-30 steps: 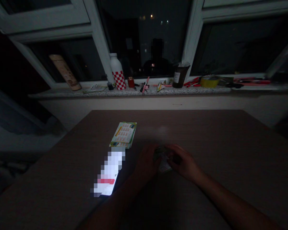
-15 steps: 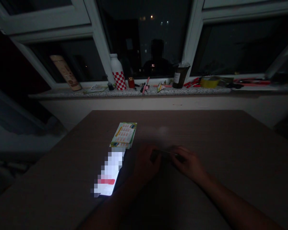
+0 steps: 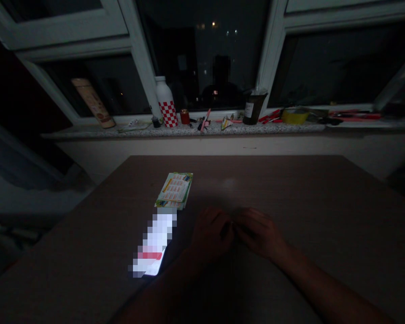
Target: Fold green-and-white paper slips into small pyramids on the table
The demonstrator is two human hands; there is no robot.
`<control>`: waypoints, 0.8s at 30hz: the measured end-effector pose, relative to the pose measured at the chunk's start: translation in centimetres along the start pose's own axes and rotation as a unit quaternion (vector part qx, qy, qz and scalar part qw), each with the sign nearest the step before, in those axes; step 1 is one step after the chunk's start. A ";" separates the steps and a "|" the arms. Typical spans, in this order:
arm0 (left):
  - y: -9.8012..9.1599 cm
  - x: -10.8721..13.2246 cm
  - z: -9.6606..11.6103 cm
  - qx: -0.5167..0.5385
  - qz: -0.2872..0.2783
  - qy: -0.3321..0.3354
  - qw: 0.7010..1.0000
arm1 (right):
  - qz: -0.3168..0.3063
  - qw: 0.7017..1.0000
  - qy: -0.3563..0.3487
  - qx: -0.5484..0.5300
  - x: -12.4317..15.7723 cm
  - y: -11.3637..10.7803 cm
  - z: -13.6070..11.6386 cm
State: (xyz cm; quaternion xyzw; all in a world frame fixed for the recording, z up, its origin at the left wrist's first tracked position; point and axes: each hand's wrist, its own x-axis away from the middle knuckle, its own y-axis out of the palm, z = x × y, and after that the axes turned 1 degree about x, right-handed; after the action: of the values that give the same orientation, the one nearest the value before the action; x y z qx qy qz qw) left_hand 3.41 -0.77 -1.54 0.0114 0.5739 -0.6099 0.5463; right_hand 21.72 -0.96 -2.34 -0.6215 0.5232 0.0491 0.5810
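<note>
In dim light over the middle of the table, my left hand [image 3: 212, 230] and my right hand [image 3: 260, 228] meet at the fingertips. Both have their fingers curled in and pinched together. Something small or thin may be between them, but darkness and the fingers hide what it is. A lit phone [image 3: 155, 261], its screen partly blurred out, lies left of my left hand. Just beyond the phone is a small stack of printed cards [image 3: 176, 188] with calendar-like grids, slightly fanned.
The brown table [image 3: 307, 189] reaches to the wall under the window. On the speckled sill [image 3: 189, 130] stand a red-checked white bottle [image 3: 167, 103], a tan tumbler [image 3: 93, 103], a small red jar [image 3: 184, 117], a dark drink cup [image 3: 252, 110] and a yellow roll [image 3: 294, 116].
My hands have come closer, from a small gap with a thin edge stretched between them to fingertips meeting. That thin edge no longer shows. The phone and cards stay in place.
</note>
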 end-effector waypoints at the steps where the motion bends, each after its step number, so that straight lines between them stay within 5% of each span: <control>1: 0.0 0.0 0.0 0.003 0.003 0.001 1.000 | 0.001 1.000 -0.003 -0.001 0.0 0.0 -0.1; 24: 0.0 0.0 0.2 0.010 0.005 0.030 0.999 | 0.021 0.998 -0.056 -0.007 -0.2 -0.3 -0.1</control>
State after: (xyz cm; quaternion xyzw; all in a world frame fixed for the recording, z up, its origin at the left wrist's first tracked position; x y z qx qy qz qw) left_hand 3.50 -0.88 -1.46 0.0379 0.5838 -0.6120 0.5321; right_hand 21.79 -0.96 -1.99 -0.6107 0.5022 0.0996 0.6040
